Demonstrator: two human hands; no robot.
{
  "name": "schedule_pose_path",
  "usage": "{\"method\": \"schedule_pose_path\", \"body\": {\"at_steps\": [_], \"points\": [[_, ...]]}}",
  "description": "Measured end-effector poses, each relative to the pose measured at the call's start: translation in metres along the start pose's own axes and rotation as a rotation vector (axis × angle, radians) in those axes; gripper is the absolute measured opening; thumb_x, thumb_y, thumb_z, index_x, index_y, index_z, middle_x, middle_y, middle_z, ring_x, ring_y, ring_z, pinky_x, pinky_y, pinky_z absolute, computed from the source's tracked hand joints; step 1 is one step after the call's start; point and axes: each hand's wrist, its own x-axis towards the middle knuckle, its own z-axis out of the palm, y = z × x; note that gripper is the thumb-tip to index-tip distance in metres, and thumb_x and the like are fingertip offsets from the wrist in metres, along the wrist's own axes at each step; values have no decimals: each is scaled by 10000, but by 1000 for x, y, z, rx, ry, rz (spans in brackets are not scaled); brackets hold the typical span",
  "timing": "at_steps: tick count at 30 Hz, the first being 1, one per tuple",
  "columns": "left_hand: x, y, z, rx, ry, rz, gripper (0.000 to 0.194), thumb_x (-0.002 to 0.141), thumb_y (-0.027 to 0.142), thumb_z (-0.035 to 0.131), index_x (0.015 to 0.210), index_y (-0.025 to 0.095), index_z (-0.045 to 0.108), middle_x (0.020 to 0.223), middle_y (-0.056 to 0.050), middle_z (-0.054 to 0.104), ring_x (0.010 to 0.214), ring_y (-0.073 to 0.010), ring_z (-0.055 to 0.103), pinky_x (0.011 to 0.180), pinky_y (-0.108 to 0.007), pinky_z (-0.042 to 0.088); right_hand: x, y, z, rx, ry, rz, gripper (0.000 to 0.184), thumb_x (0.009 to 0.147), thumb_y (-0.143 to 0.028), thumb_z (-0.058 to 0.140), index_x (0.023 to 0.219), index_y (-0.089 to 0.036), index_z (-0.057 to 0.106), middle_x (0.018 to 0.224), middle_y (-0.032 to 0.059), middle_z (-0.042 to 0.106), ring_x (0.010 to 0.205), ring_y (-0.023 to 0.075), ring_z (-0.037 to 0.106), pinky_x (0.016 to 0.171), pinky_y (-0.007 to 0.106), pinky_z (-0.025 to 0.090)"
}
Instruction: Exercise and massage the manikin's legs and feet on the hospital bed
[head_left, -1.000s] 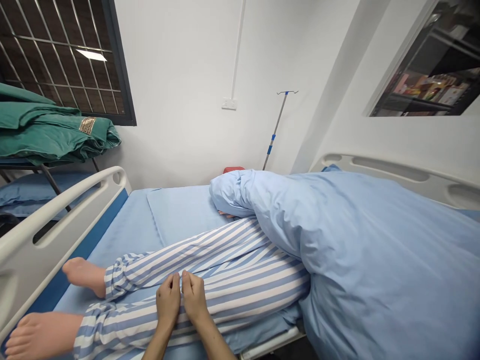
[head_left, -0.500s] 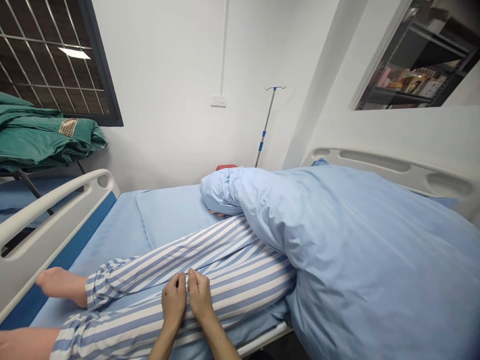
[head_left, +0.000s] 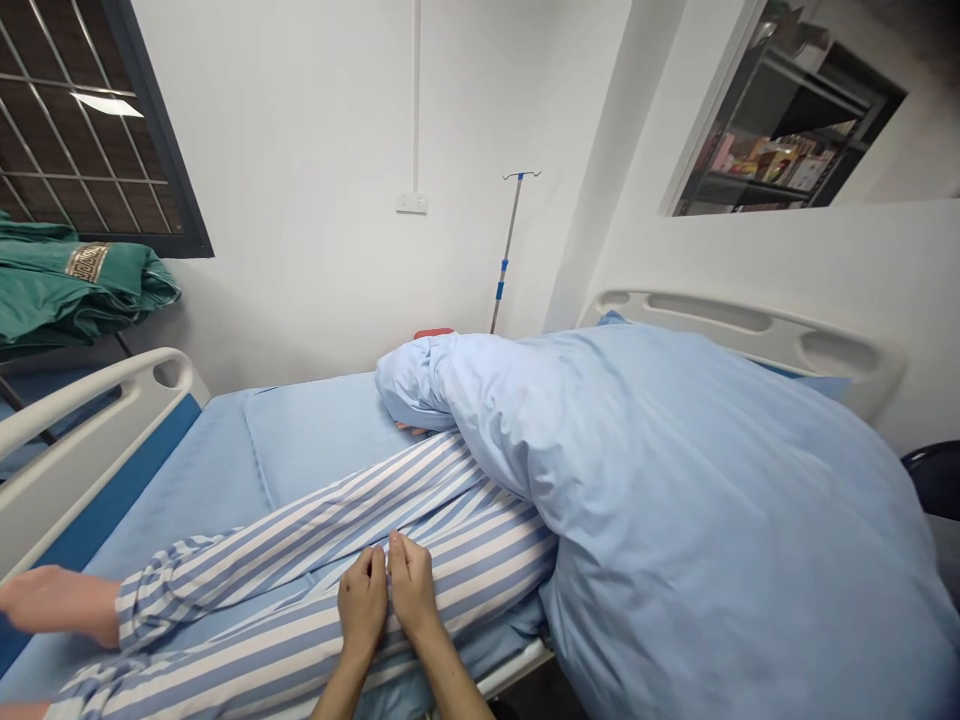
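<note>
My left hand [head_left: 364, 598] and my right hand [head_left: 412, 583] are side by side at the lower middle, both with fingers curled closed. Nothing shows in either of them. Their thumb sides face each other with a narrow gap between. They are over the near leg of blue-and-white striped trousers [head_left: 480, 560]; whether they touch the cloth I cannot tell. The trousers are on a figure lying on the bed, with a bare foot [head_left: 64, 603] at the left. A bunched light blue quilt [head_left: 675, 480] covers the upper body, and fingers [head_left: 410, 428] peek out beneath its far edge.
Light blue sheet [head_left: 315, 435] covers the mattress. A pale footboard [head_left: 97, 390] stands at the left, a headboard [head_left: 750, 325] at the right. Behind the bed are an IV pole [head_left: 507, 250] and a red object [head_left: 433, 333]. Green folded cloth [head_left: 82, 285] lies at the far left.
The view has turned to the right, so the bed and room slide left in the picture. Both hands stay closed side by side and now appear slightly farther toward the quilt.
</note>
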Motion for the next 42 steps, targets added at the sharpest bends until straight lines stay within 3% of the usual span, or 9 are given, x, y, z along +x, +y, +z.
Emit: {"method": "schedule_pose_path", "body": {"at_steps": [4, 8, 13, 16, 21, 24, 27, 32, 42], "points": [[-4, 12, 16, -66, 14, 18, 357, 826, 431, 325, 566, 214, 439, 528, 8, 515, 557, -136, 451, 575, -249, 307, 4, 8, -23, -23, -40, -30, 423, 911, -413, 324, 582, -178, 449, 539, -13, 459, 532, 109, 403, 534, 238, 288], [-9, 24, 30, 14, -13, 34, 335, 818, 406, 349, 554, 213, 419, 510, 21, 480, 539, -127, 423, 575, -253, 284, 8, 10, -43, 40, 45, 27, 442, 909, -434, 315, 556, -185, 407, 505, -31, 401, 509, 104, 378, 526, 232, 298], [-12, 47, 50, -103, 30, 25, 353, 832, 420, 351, 546, 215, 380, 485, 37, 436, 518, -117, 407, 549, -235, 287, 12, 14, -68, 27, -11, -6, 435, 895, -445, 342, 580, -176, 474, 547, -8, 488, 535, 115, 417, 540, 233, 318], [-14, 55, 62, -24, -4, 18, 315, 834, 377, 355, 573, 211, 414, 518, 24, 485, 543, -124, 434, 554, -239, 267, 15, 17, -81, -4, 84, 22, 438, 887, -463, 351, 573, -180, 462, 528, -14, 466, 525, 115, 401, 533, 235, 318], [-17, 55, 70, 119, -53, 15, 292, 843, 349, 349, 604, 209, 441, 583, -2, 555, 601, -136, 478, 560, -244, 230, 29, 11, -103, -56, 38, -15, 478, 893, -484, 327, 535, -184, 432, 490, -26, 429, 501, 108, 394, 519, 233, 297], [-19, 57, 70, 118, -41, 37, 303, 843, 350, 348, 590, 206, 435, 571, 1, 538, 594, -131, 469, 567, -245, 230, 40, 8, -112, -178, 113, -89, 494, 910, -470, 287, 544, -182, 451, 485, -18, 447, 492, 108, 388, 513, 240, 269], [-19, 55, 67, 83, -60, 87, 310, 837, 347, 350, 576, 205, 436, 545, 13, 510, 572, -123, 445, 575, -244, 241, 44, 16, -115, -435, 84, -136, 502, 924, -432, 264, 578, -174, 520, 510, 15, 532, 488, 114, 418, 521, 258, 237], [-11, 23, 29, 88, -78, 114, 303, 822, 343, 354, 564, 205, 431, 538, 22, 490, 584, -123, 458, 582, -236, 260, 36, 29, -109, -811, 49, -147, 490, 945, -350, 241, 685, -175, 618, 632, 64, 658, 556, 132, 536, 554, 280, 216], [4, -73, -121, 302, 60, -42, 277, 805, 359, 352, 573, 216, 397, 559, 29, 499, 612, -136, 505, 598, -220, 311, 31, 28, -102, -1035, -1, -167, 443, 942, -346, 285, 740, -192, 648, 684, 68, 688, 594, 151, 596, 548, 274, 237]]}}
